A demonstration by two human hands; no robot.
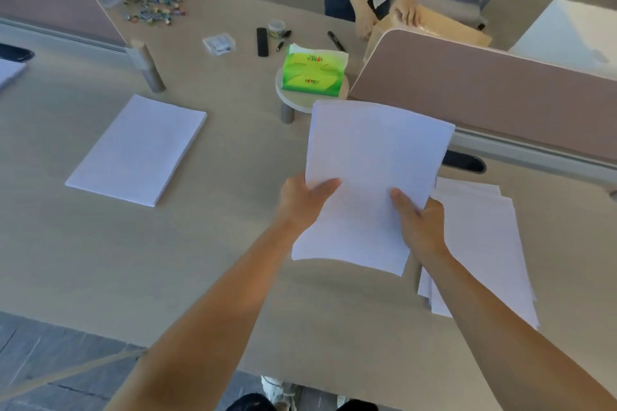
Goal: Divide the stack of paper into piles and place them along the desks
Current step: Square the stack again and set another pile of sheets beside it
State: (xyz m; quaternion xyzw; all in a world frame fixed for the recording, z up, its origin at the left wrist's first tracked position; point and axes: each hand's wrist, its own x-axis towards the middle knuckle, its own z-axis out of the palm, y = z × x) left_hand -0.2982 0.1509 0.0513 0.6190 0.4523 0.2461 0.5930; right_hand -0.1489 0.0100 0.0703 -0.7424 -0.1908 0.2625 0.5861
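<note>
Head camera: both hands held a sheaf of paper above the desk

I saw the left hand (300, 203) gripping the lifted sheaf (374, 157) at its left edge, thumb curled over the top sheet and the fingers hidden beneath. The right hand (419, 227) pinched the same sheaf near its right edge, thumb on top. The sheaf hung clear of the desk (233, 260), its far end tipped towards the pink divider panel (484, 90).

Under the right forearm lay the loose stack (484, 243), its sheets fanned unevenly and flat on the desk. Well apart to the left, a squared pile (137, 148) lay flat on the same surface. I could not tell whether the white corner (10, 72) at the far left edge was another pile.

Beyond the sheaf, a green tissue pack (314, 72) sat on a small round stand (300, 102). Farther back lay a black remote (262, 42), some pens and a scatter of coloured clips (155, 10). Across the desk, another person's hands rested on a cardboard box (434, 30).
</note>
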